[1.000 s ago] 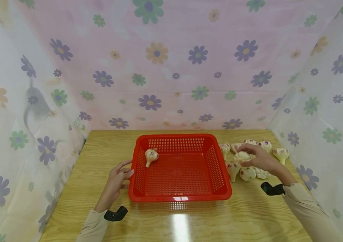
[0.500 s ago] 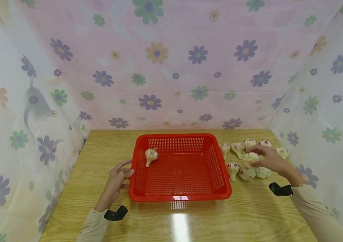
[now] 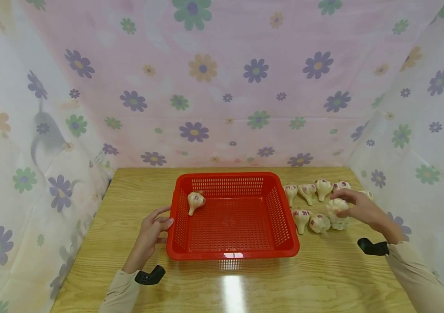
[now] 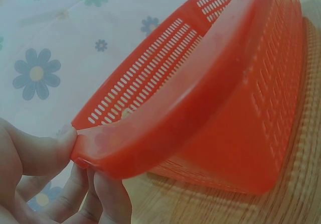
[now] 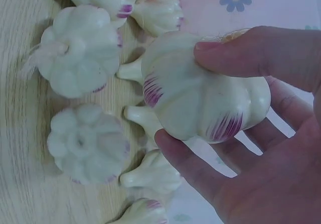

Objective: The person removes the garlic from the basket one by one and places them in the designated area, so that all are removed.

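On the left, my left hand [image 3: 149,237] pinches the rim of a red plastic basket [image 3: 261,255], thumb on top and fingers beneath, as the left wrist view also shows. One garlic bulb [image 3: 195,201] with a stem lies inside the basket at its left end. My right hand [image 3: 366,212] holds another garlic bulb [image 5: 195,93] between thumb and fingers, above the group of bulbs right of the basket. In the right wrist view this held bulb is cream-white with purple streaks. Two pale bulbs, one a whitish garlic bulb [image 5: 88,143], lie just beneath it.
Several garlic bulbs lie on the wooden table [image 3: 222,291] right of the basket, including a bulb [image 3: 301,219] close to its wall. One bulb [image 3: 367,194] is partly hidden behind my right hand. Flowered cloth [image 3: 225,87] encloses the table at the back and sides.
My right hand has moved to the right with the garlic bulb, uncovering bulbs at the back and covering more of the far-right one. My left hand and the basket stay put.
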Motion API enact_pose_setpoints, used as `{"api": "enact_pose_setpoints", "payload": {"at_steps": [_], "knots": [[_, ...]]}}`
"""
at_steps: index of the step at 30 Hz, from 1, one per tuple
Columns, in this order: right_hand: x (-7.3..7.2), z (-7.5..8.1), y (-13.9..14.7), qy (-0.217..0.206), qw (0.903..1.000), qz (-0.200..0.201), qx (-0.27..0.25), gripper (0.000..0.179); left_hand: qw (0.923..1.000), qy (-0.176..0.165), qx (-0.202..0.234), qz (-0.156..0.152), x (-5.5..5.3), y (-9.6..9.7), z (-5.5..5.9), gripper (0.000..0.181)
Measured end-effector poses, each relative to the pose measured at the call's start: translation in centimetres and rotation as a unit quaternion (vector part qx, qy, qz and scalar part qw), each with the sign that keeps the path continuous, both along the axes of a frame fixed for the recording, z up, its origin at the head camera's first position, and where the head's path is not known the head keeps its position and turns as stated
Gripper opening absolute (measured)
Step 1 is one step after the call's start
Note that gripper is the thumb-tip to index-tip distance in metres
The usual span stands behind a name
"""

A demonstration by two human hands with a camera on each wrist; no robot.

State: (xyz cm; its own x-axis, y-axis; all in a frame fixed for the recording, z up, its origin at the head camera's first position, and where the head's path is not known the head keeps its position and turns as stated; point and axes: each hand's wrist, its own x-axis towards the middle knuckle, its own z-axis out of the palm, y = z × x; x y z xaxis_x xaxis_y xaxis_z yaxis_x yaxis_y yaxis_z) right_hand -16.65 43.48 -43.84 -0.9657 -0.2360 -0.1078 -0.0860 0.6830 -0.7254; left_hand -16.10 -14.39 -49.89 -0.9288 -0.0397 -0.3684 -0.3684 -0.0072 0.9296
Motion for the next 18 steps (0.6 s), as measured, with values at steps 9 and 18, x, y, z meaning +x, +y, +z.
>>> {"api": "enact_pose_setpoints", "payload": {"at_steps": [9,18], "knots": [[0.8,-0.2,1.9,0.014,0.9997,-0.017,0.012,0.043,1.0,0.007,-0.001,-0.003,0.0,-0.1,-0.1,0.045],[1.3,-0.8,3.7,0.002,0.9994,-0.034,0.009,0.044,1.0,0.003,-0.001,-0.004,0.1,-0.1,-0.2,0.044]]}}
